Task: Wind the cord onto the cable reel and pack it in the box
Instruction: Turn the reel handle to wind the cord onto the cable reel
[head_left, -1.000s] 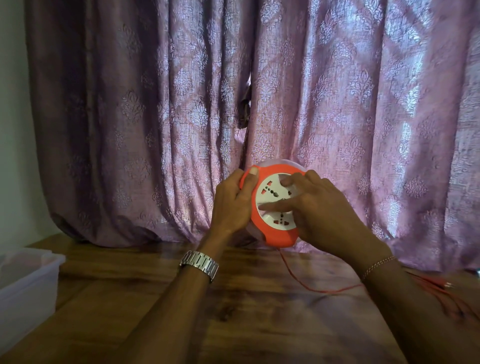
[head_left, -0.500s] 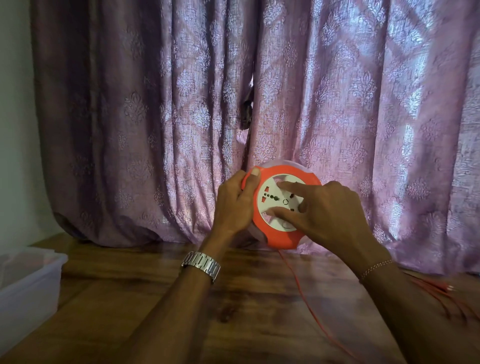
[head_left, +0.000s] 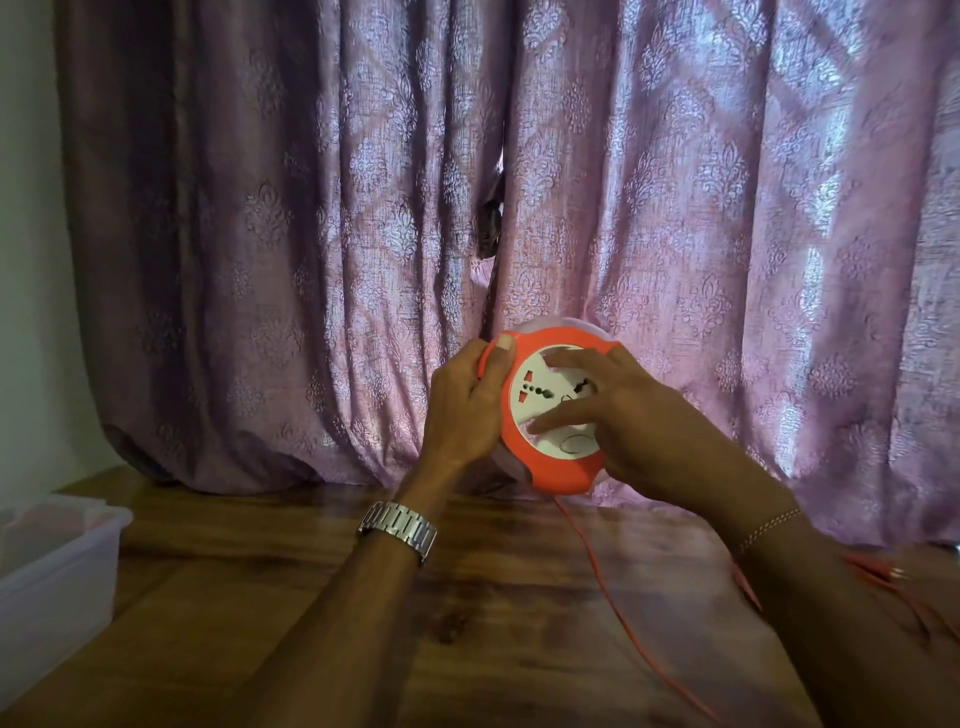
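I hold a round orange cable reel (head_left: 563, 473) with a white socket face upright above the wooden table (head_left: 467, 623). My left hand (head_left: 465, 410) grips its left rim, thumb on the orange edge. My right hand (head_left: 631, 423) lies on the white face, fingers pressed into it. A thin orange cord (head_left: 605, 582) drops from the reel's underside and trails across the table toward the lower right. More cord with a plug end (head_left: 896, 574) lies at the right edge, partly hidden by my right forearm.
A translucent white plastic box (head_left: 57, 571) stands open on the table at the far left. A purple patterned curtain (head_left: 519, 208) hangs right behind the reel and rests on the table's back edge.
My right hand's fingers have shifted round on the white face, which has turned. The loose cord on the table has swung from a sideways loop to a line running toward the lower right.
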